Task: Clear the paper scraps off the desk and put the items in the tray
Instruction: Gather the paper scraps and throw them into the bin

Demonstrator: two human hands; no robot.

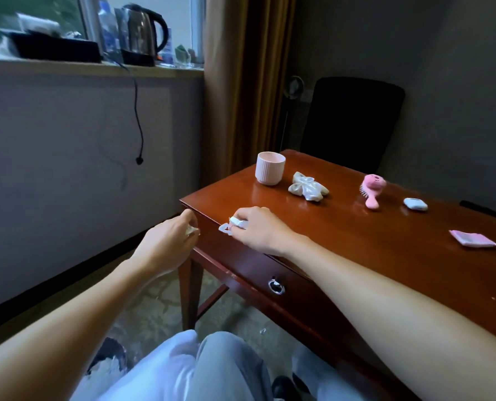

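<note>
My right hand (255, 227) rests at the near left edge of the wooden desk (356, 256), its fingers curled round white paper scraps (235, 222). Just off the desk's corner, my left hand (171, 238) holds a small white scrap (191, 230) in curled fingers. Farther back on the desk stand a pink ribbed cup (270, 168), a white bow-shaped hair tie (307, 187), a pink hairbrush (371, 188), a white earbud case (415, 204) and a folded pink-and-white packet (472, 238). No tray is recognisable on the desk.
A black chair (353, 123) stands behind the desk. The windowsill at upper left carries a kettle (142, 33), bottles and a black box (56, 47). A cord hangs down the wall. One scrap (262, 331) lies on the carpet under the desk. The drawer has a ring pull (275, 286).
</note>
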